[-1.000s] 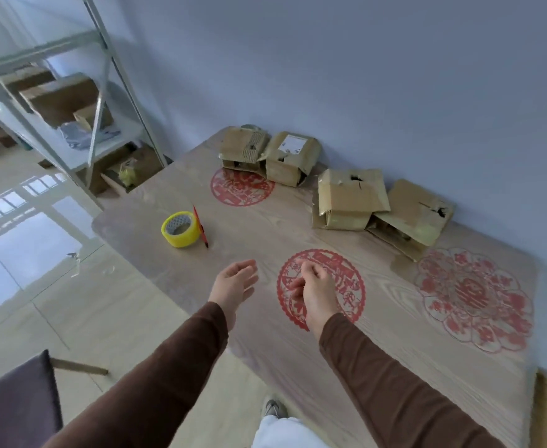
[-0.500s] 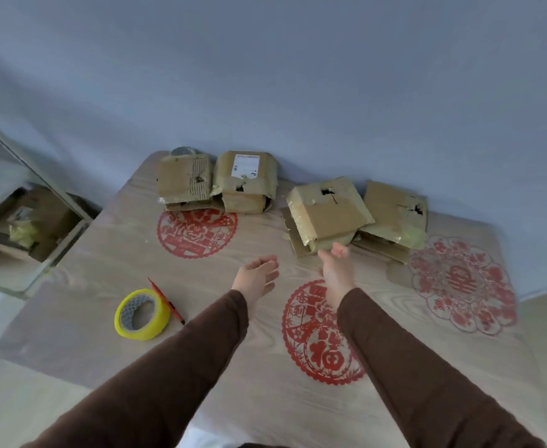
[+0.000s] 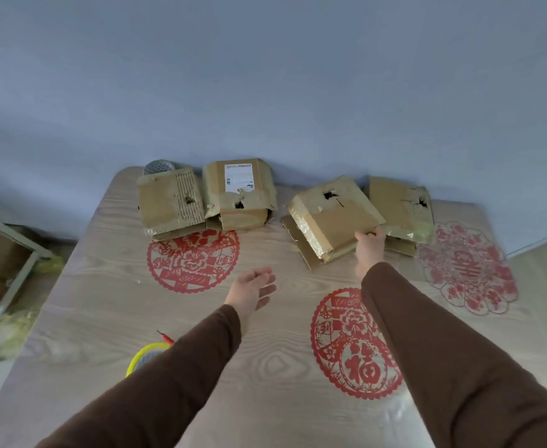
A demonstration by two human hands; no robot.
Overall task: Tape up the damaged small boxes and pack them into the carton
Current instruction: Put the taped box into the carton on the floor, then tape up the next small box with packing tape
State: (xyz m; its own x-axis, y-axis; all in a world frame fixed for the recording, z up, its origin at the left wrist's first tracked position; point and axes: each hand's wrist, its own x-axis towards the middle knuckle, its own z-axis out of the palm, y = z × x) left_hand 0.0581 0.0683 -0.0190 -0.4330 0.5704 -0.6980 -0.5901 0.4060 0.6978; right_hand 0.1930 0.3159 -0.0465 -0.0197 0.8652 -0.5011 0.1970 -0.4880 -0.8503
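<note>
Boxes [image 3: 333,218] on wooden table [image 3: 104,302] by blue wall [image 3: 265,76]; right hand [image 3: 369,250] grips one, left hand [image 3: 252,291] relaxed.

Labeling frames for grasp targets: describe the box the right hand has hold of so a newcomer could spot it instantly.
Start at the blue wall behind the wooden table, where four damaged cardboard boxes sit in a row. Counting from the left, it is the third box, with the right hand gripping its near right corner. Unlike its neighbours, it sits skewed on a loose cardboard sheet, has shiny tape along its left edge, and carries no label.
</note>
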